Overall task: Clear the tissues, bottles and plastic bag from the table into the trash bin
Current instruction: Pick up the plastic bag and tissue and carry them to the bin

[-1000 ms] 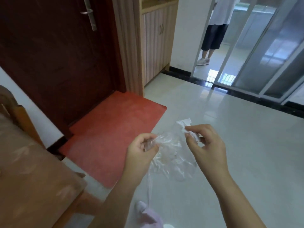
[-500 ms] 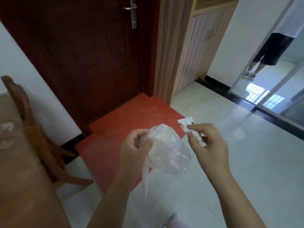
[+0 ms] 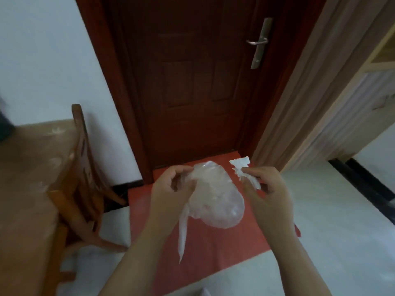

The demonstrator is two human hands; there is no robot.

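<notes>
While the person is standing over a red mat (image 3: 213,248) in front of a dark wooden door (image 3: 192,92), both hands are being held up together in the middle of the head view. The left hand (image 3: 168,191) is gripping a clear plastic bag (image 3: 215,201). Its fingers are curling inward and its thumb is pressing a bunched part of the film against them near the bag's upper edge. The bag is ballooning out between the two hands, hanging in the air above the mat and well apart from the table (image 3: 25,189). A twisted strip of its film is trailing down beside the left wrist.

The right hand (image 3: 268,195) is pinching a crumpled white tissue (image 3: 240,168) between the thumb and the tips of the curled fingers. The tissue's ragged top is sticking up above the knuckles, and another scrap of it is poking down toward the palm. The tissue and the bag are sitting just beside each other, but whether they are touching cannot be told.

At the left edge the wooden table, with a faint pale pattern on its top, is filling the side of the view. A wooden chair (image 3: 85,167) is standing tucked against it, its back leaning toward the white wall. A metal lever handle (image 3: 257,42) is showing on the door's right side, and a pale wood cabinet (image 3: 346,107) is rising to the right of the doorframe.
</notes>
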